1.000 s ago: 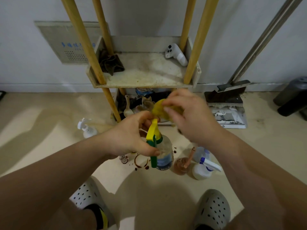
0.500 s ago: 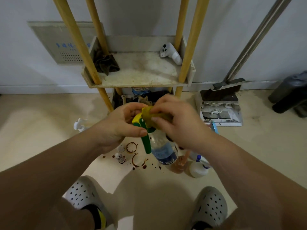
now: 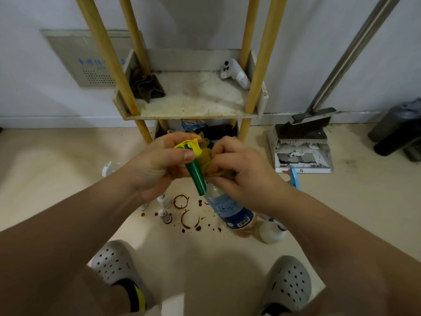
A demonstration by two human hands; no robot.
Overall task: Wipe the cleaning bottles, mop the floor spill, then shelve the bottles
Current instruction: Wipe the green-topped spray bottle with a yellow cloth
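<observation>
My left hand (image 3: 157,165) grips the yellow-and-green trigger head of a clear spray bottle (image 3: 230,210) with a blue label, held tilted above the floor. My right hand (image 3: 241,172) presses a yellow cloth (image 3: 208,159) against the bottle's neck. Below them a brown spill (image 3: 190,218) of rings and drops marks the floor. Two small dropper bottles (image 3: 165,209) stand in the spill, a white bottle (image 3: 271,231) lies at the right, and a white spray bottle (image 3: 109,167) peeks out at the left. The wooden shelf (image 3: 193,115) stands behind.
The shelf holds a dark rag (image 3: 148,87) and a white controller (image 3: 234,73). A dustpan with a broom (image 3: 300,144) leans against the wall at right, beside a black bag (image 3: 401,128). My two grey clogs (image 3: 116,263) stand near the spill.
Both hands have lifted the bottle and tilted it further. The cloth has slid from the trigger head down to the neck.
</observation>
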